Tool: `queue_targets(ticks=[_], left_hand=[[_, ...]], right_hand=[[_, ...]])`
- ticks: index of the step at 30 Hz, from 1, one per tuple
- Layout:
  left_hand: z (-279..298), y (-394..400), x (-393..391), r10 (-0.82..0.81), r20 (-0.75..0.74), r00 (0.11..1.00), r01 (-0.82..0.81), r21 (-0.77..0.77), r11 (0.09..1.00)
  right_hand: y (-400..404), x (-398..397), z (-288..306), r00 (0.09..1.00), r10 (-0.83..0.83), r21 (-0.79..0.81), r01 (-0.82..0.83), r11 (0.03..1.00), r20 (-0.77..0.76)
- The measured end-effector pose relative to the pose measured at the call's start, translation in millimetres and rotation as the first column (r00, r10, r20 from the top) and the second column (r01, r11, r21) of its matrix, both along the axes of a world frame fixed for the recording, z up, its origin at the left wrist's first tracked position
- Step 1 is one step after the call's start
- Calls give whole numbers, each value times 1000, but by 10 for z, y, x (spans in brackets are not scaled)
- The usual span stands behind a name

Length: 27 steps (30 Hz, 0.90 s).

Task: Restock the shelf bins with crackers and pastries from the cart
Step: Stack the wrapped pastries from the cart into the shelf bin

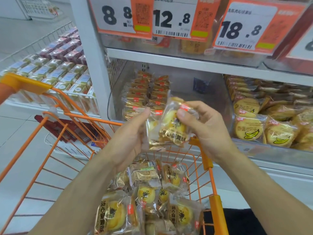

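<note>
Both hands hold wrapped pastries (171,126) above the cart (215,197): the left hand (133,133) cups them, the right hand (199,122) pinches the top one. The middle bin (169,92) looks half filled; many pastries remain carted.

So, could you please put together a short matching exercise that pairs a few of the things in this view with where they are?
Things:
1. wrapped pastry
2. banana crackers
3. loose pastry packs
4. 12.8 price tag

Places:
A. in the orange cart
B. in the bin on the right
C. on the upper shelf edge
D. held between the left hand and right hand

Pairs: 1-D, 2-B, 3-A, 4-C
</note>
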State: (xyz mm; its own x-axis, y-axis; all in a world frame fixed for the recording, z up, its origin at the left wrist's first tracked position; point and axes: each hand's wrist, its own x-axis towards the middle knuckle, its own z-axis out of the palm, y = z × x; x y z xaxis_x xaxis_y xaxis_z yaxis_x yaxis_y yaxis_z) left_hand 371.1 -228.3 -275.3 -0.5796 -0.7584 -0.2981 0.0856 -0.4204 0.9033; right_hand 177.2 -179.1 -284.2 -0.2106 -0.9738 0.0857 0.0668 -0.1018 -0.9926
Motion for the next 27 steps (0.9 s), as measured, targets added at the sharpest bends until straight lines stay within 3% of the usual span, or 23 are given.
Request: queue_targets(ticks=[4,8,11,14,17,20,24,27], left_hand=[[-25,40,-17,-94,-2,996,94,21,995],[-58,51,-9,-154,37,987,157,-93,983],[-145,56,-15,-145,126,981,169,-207,964],[-204,16,-34,32,89,996,-11,-229,973],[-108,13,-56,143,91,986,-82,-487,870],[-47,49,-56,152,153,976,-19,-642,767],[-119,47,-103,181,232,956,47,-726,686],[-166,-31,-79,295,383,876,133,-778,614]], right_hand=[[-7,239,-87,950,-87,-22,84,996,-301],[-6,291,-46,963,74,4,-75,997,-258],[9,290,-92,951,66,26,-61,998,-303],[5,280,-170,968,70,147,-35,988,-240],[-37,275,-181,966,197,222,-157,962,-169],[-52,201,-120,923,364,174,-341,924,-125],[-104,55,-49,902,426,169,-410,896,-72],[-129,-5,-104,904,412,180,-389,903,-112]])
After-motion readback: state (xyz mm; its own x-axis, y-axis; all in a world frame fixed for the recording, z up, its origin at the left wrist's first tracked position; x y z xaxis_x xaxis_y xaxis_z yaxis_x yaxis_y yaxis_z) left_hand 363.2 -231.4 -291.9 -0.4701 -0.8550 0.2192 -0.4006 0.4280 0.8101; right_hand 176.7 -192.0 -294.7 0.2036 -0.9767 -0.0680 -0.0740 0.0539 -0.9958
